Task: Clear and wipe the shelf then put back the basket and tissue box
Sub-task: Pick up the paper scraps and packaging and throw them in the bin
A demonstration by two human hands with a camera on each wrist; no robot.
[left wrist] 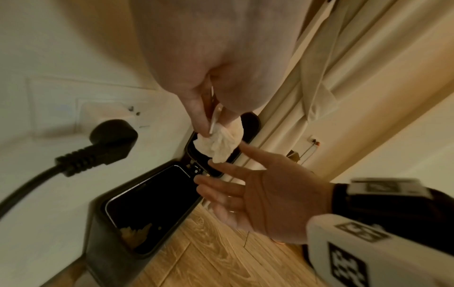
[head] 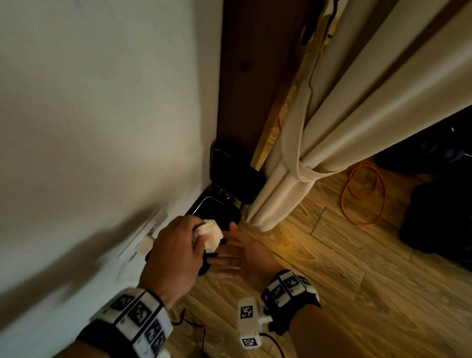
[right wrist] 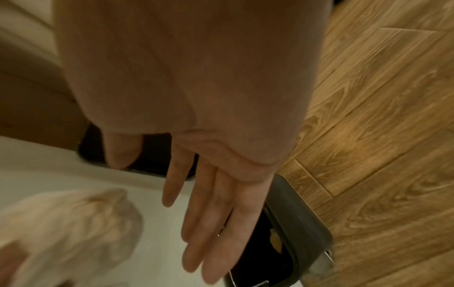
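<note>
Your left hand [head: 175,249] pinches a crumpled white tissue [head: 213,235] above the open black bin [left wrist: 147,209]; your right hand [head: 242,260] is flat, fingers [left wrist: 221,189] straight.

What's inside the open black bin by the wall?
Inside the bin, a crumpled yellowish scrap lies against one inner wall. The rest of the interior is too dark to read. The left hand holds a crumpled tissue above the bin, not in it.
</note>
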